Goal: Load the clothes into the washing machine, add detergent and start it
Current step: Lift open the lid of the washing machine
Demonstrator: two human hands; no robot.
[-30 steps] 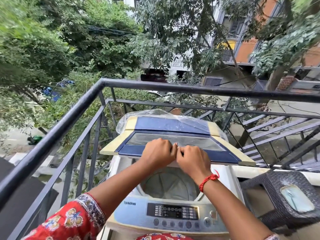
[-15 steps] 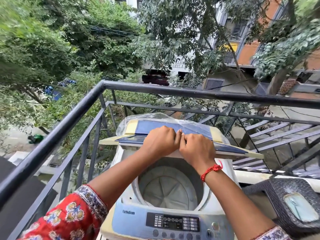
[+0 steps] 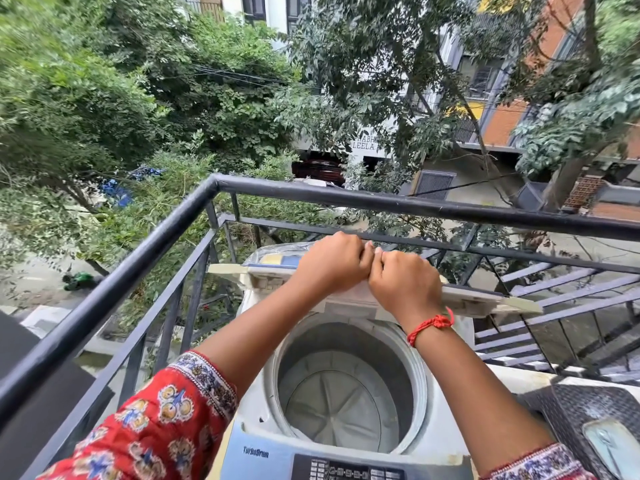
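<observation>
- The black metal balcony railing (image 3: pixel 398 202) fenced the scene from 9 o'clock across to 3 o'clock, with trees and buildings beyond it.
- The white top-loading washing machine (image 3: pixel 256 407) stood just inside that railing, filling the view from the centre down to 6 o'clock, its blue-grey control panel (image 3: pixel 346 471) at the near edge.
- Its round grey drum (image 3: pixel 343 393) lay fully exposed and held nothing; no clothes or detergent appeared anywhere in view.
- The folding cream-and-blue lid (image 3: pixel 485 301) had gone from a half-raised slope a second before to a folded stack standing toward 12 o'clock of the drum, its underside facing the camera.
- A dark woven wicker stool (image 3: pixel 571 407) sat at 4 o'clock, close beside the machine.
- The left hand (image 3: pixel 332 263) and the right hand (image 3: pixel 405 284) were each curled closed over the lid's folded middle edge, touching one another, higher and farther back than a second earlier.
- A red thread bracelet (image 3: pixel 431 323) circled the right wrist.
- Judging from this, the opening step was nearly finished. The lid looked close to its resting position against the back, and the next need would be to let go and fetch the laundry, so the task seemed barely begun.
</observation>
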